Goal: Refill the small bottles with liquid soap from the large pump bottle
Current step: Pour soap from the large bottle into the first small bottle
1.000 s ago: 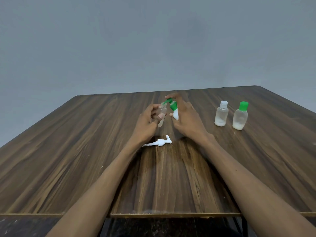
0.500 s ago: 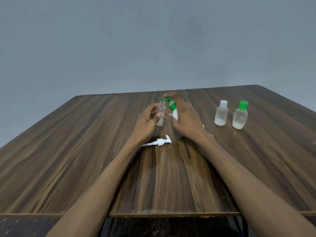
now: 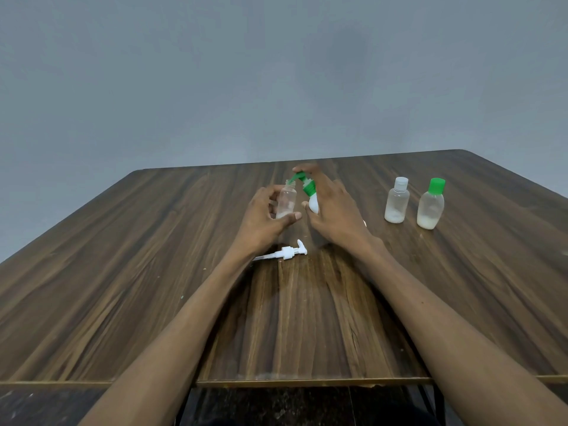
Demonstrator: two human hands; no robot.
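An open small bottle [image 3: 286,202], gripped by the left hand [image 3: 266,217], sits under the green spout of the pump bottle [image 3: 309,195], apparently gripped by the right hand [image 3: 333,210]; a misaligned spout could spill soap onto the tabletop [image 3: 123,272].

No text, label, brand or number can be read anywhere. The bottles [image 3: 396,202] show plain, unprinted sides.
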